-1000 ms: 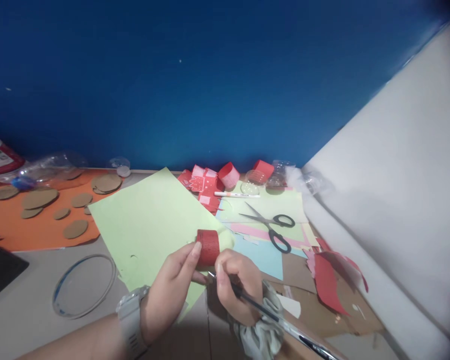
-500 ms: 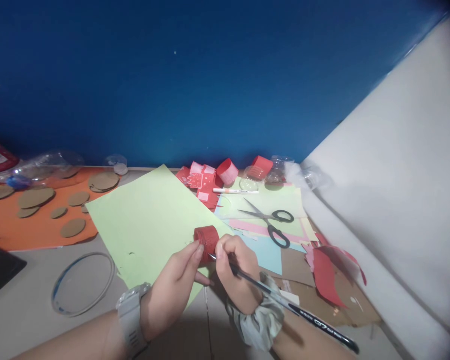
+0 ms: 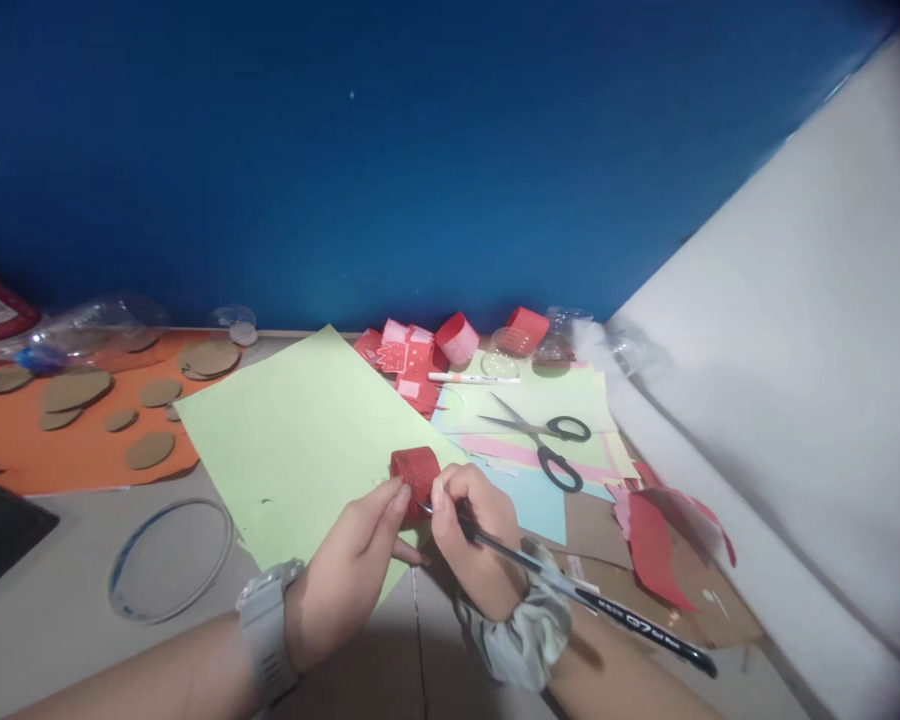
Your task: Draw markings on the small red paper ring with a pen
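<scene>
A small red paper roll (image 3: pixel 415 468) is pinched by my left hand (image 3: pixel 352 565), which wears a grey watch at the wrist. My right hand (image 3: pixel 480 535) grips a black pen (image 3: pixel 615 612), its tip against the roll's lower side and its long body slanting down to the right. Below both hands and beyond them lies a light green sheet (image 3: pixel 292 430). Open black-handled scissors (image 3: pixel 540 435) rest on coloured paper to the right.
Cardboard discs (image 3: pixel 75 390) lie on an orange sheet (image 3: pixel 15 455) at left, near a clear ring (image 3: pixel 120 590) and a dark phone-like object (image 3: pixel 7 535). Red paper rolls (image 3: pixel 457 340), a white marker (image 3: pixel 474 379) and plastic cups stand near the blue wall. Red scraps (image 3: pixel 656 555) lie at right.
The view has shifted slightly, so everything appears a little displaced. Both hands keep their holds, with the pen tip still at the red roll.
</scene>
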